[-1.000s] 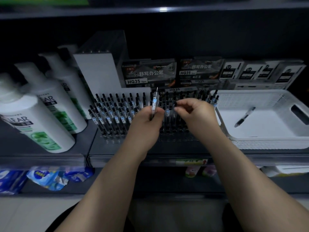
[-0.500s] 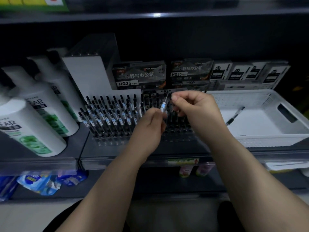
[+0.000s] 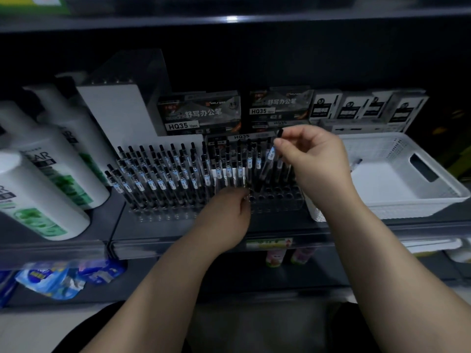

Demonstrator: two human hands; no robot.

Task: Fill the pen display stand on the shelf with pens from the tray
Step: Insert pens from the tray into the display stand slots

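Observation:
A clear pen display stand (image 3: 280,200) sits on the shelf, its left and middle rows full of black pens (image 3: 163,179) and its right front holes bare. My right hand (image 3: 316,159) pinches the top of one pen (image 3: 267,164), which slants down over those holes. Curled fingers of my left hand (image 3: 226,215) sit at this pen's lower tip; whether they pinch it is unclear. To the right stands the white tray (image 3: 407,200), and one pen (image 3: 356,163) shows in it behind my right wrist.
Large white bottles (image 3: 51,174) stand left of the stand. Boxes of pens (image 3: 201,113) line the back of the shelf. A shelf rail (image 3: 178,245) runs along the front edge, with packets (image 3: 51,278) on the shelf below.
The pen passed from my left hand to my right hand, which lifted and moved right over the stand's bare holes. My left hand dropped to the stand's front.

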